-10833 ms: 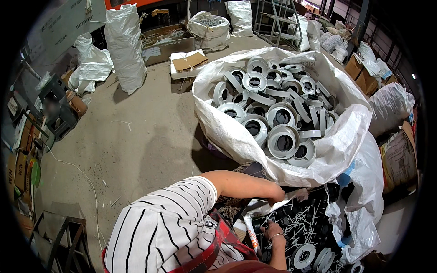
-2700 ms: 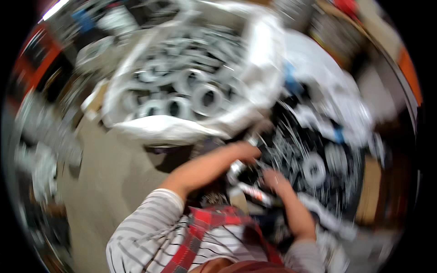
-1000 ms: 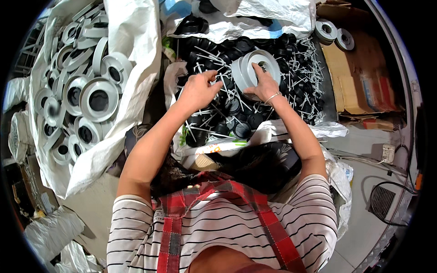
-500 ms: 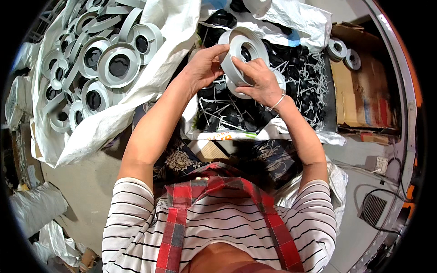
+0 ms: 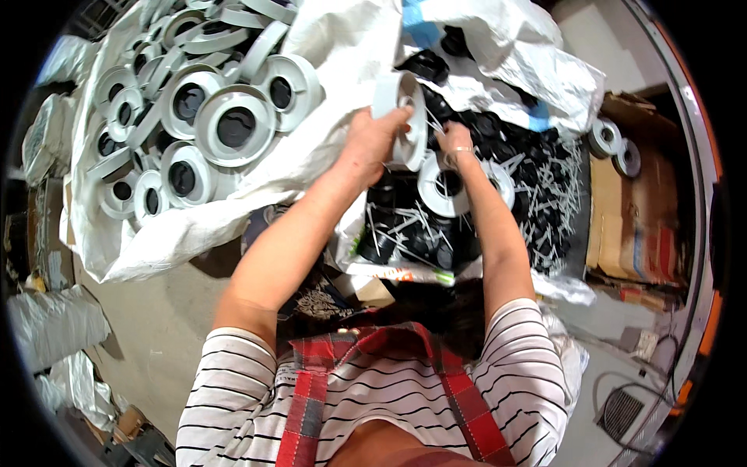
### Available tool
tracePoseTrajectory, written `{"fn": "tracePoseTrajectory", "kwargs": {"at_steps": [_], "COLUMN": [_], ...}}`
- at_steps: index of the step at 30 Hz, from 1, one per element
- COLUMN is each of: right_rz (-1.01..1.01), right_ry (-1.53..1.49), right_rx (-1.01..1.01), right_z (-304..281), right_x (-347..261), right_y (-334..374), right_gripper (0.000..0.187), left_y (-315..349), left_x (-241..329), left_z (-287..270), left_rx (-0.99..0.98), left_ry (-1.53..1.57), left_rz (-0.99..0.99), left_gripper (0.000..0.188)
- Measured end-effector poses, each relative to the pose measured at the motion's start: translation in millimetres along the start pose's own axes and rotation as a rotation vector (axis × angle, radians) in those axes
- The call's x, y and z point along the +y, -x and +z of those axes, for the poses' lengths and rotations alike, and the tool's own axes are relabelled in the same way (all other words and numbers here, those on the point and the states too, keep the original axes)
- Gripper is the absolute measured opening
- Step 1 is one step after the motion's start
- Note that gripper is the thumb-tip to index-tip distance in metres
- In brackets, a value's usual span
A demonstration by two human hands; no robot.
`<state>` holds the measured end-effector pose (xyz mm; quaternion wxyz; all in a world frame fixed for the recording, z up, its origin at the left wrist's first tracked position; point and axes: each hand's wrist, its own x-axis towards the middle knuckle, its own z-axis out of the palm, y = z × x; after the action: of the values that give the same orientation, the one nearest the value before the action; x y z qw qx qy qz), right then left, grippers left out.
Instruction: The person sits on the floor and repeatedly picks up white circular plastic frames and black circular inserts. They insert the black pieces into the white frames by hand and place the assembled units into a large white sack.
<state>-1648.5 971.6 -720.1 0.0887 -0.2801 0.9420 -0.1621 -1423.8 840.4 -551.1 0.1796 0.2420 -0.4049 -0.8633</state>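
Note:
My left hand point(image 5: 368, 146) grips a light grey plastic flanged ring point(image 5: 387, 92) by its wall. The ring is tilted up on edge, its flange facing right. My right hand point(image 5: 455, 143) reaches in just right of the ring, over a pile of black plastic parts point(image 5: 484, 126). Its fingers are bent together, with thin white sticks beside them; what they hold is too small to make out. Below the hands, a pale ring point(image 5: 437, 204) lies on the pile, and another pale ring point(image 5: 502, 187) shows partly behind my right forearm. Loose white plastic sticks point(image 5: 545, 208) cover the pile's right side.
To the left, a large white sack point(image 5: 187, 226) holds many grey rings point(image 5: 236, 127) with dark centres. White plastic sheeting point(image 5: 506, 47) borders the pile's far side. At right stands a cardboard box point(image 5: 630, 210), with two small grey rings point(image 5: 604, 138) by its corner. A black cable point(image 5: 611, 397) lies on the floor.
My right hand has let go of the grey ring and moved to the black parts. My left hand alone now holds the ring, turned more edge-on. The view has shifted slightly.

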Motion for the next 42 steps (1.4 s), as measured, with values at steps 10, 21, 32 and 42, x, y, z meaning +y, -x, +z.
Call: {"fn": "tracePoseTrajectory", "kwargs": {"at_steps": [10,21,32,42], "right_rz": [-0.239,-0.263,-0.349,-0.640], "right_ry": [-0.108,-0.941,-0.373,-0.253], "right_rx": [-0.102,-0.061,0.132,0.174], "right_z": [7.3,-125.0,-138.0,-133.8], "right_x": [-1.7,-63.1,-73.7,-72.1], "right_y": [23.6,153.6,202.2,210.3], "right_gripper": [0.033,0.022,0.073,0.073], "left_y": [-16.2,20.3,39.9,51.3], "left_x": [-16.1,-33.6,-42.9,-35.1], "left_z": [-6.6,13.9,2.1,4.3], "left_rx": [0.117,-0.227,-0.478,-0.408], "left_ry": [-0.357,-0.335,-0.468,-0.470], "left_rz": [0.156,-0.166,-0.211,-0.236], "left_gripper": [0.034,0.032,0.043,0.034]}}
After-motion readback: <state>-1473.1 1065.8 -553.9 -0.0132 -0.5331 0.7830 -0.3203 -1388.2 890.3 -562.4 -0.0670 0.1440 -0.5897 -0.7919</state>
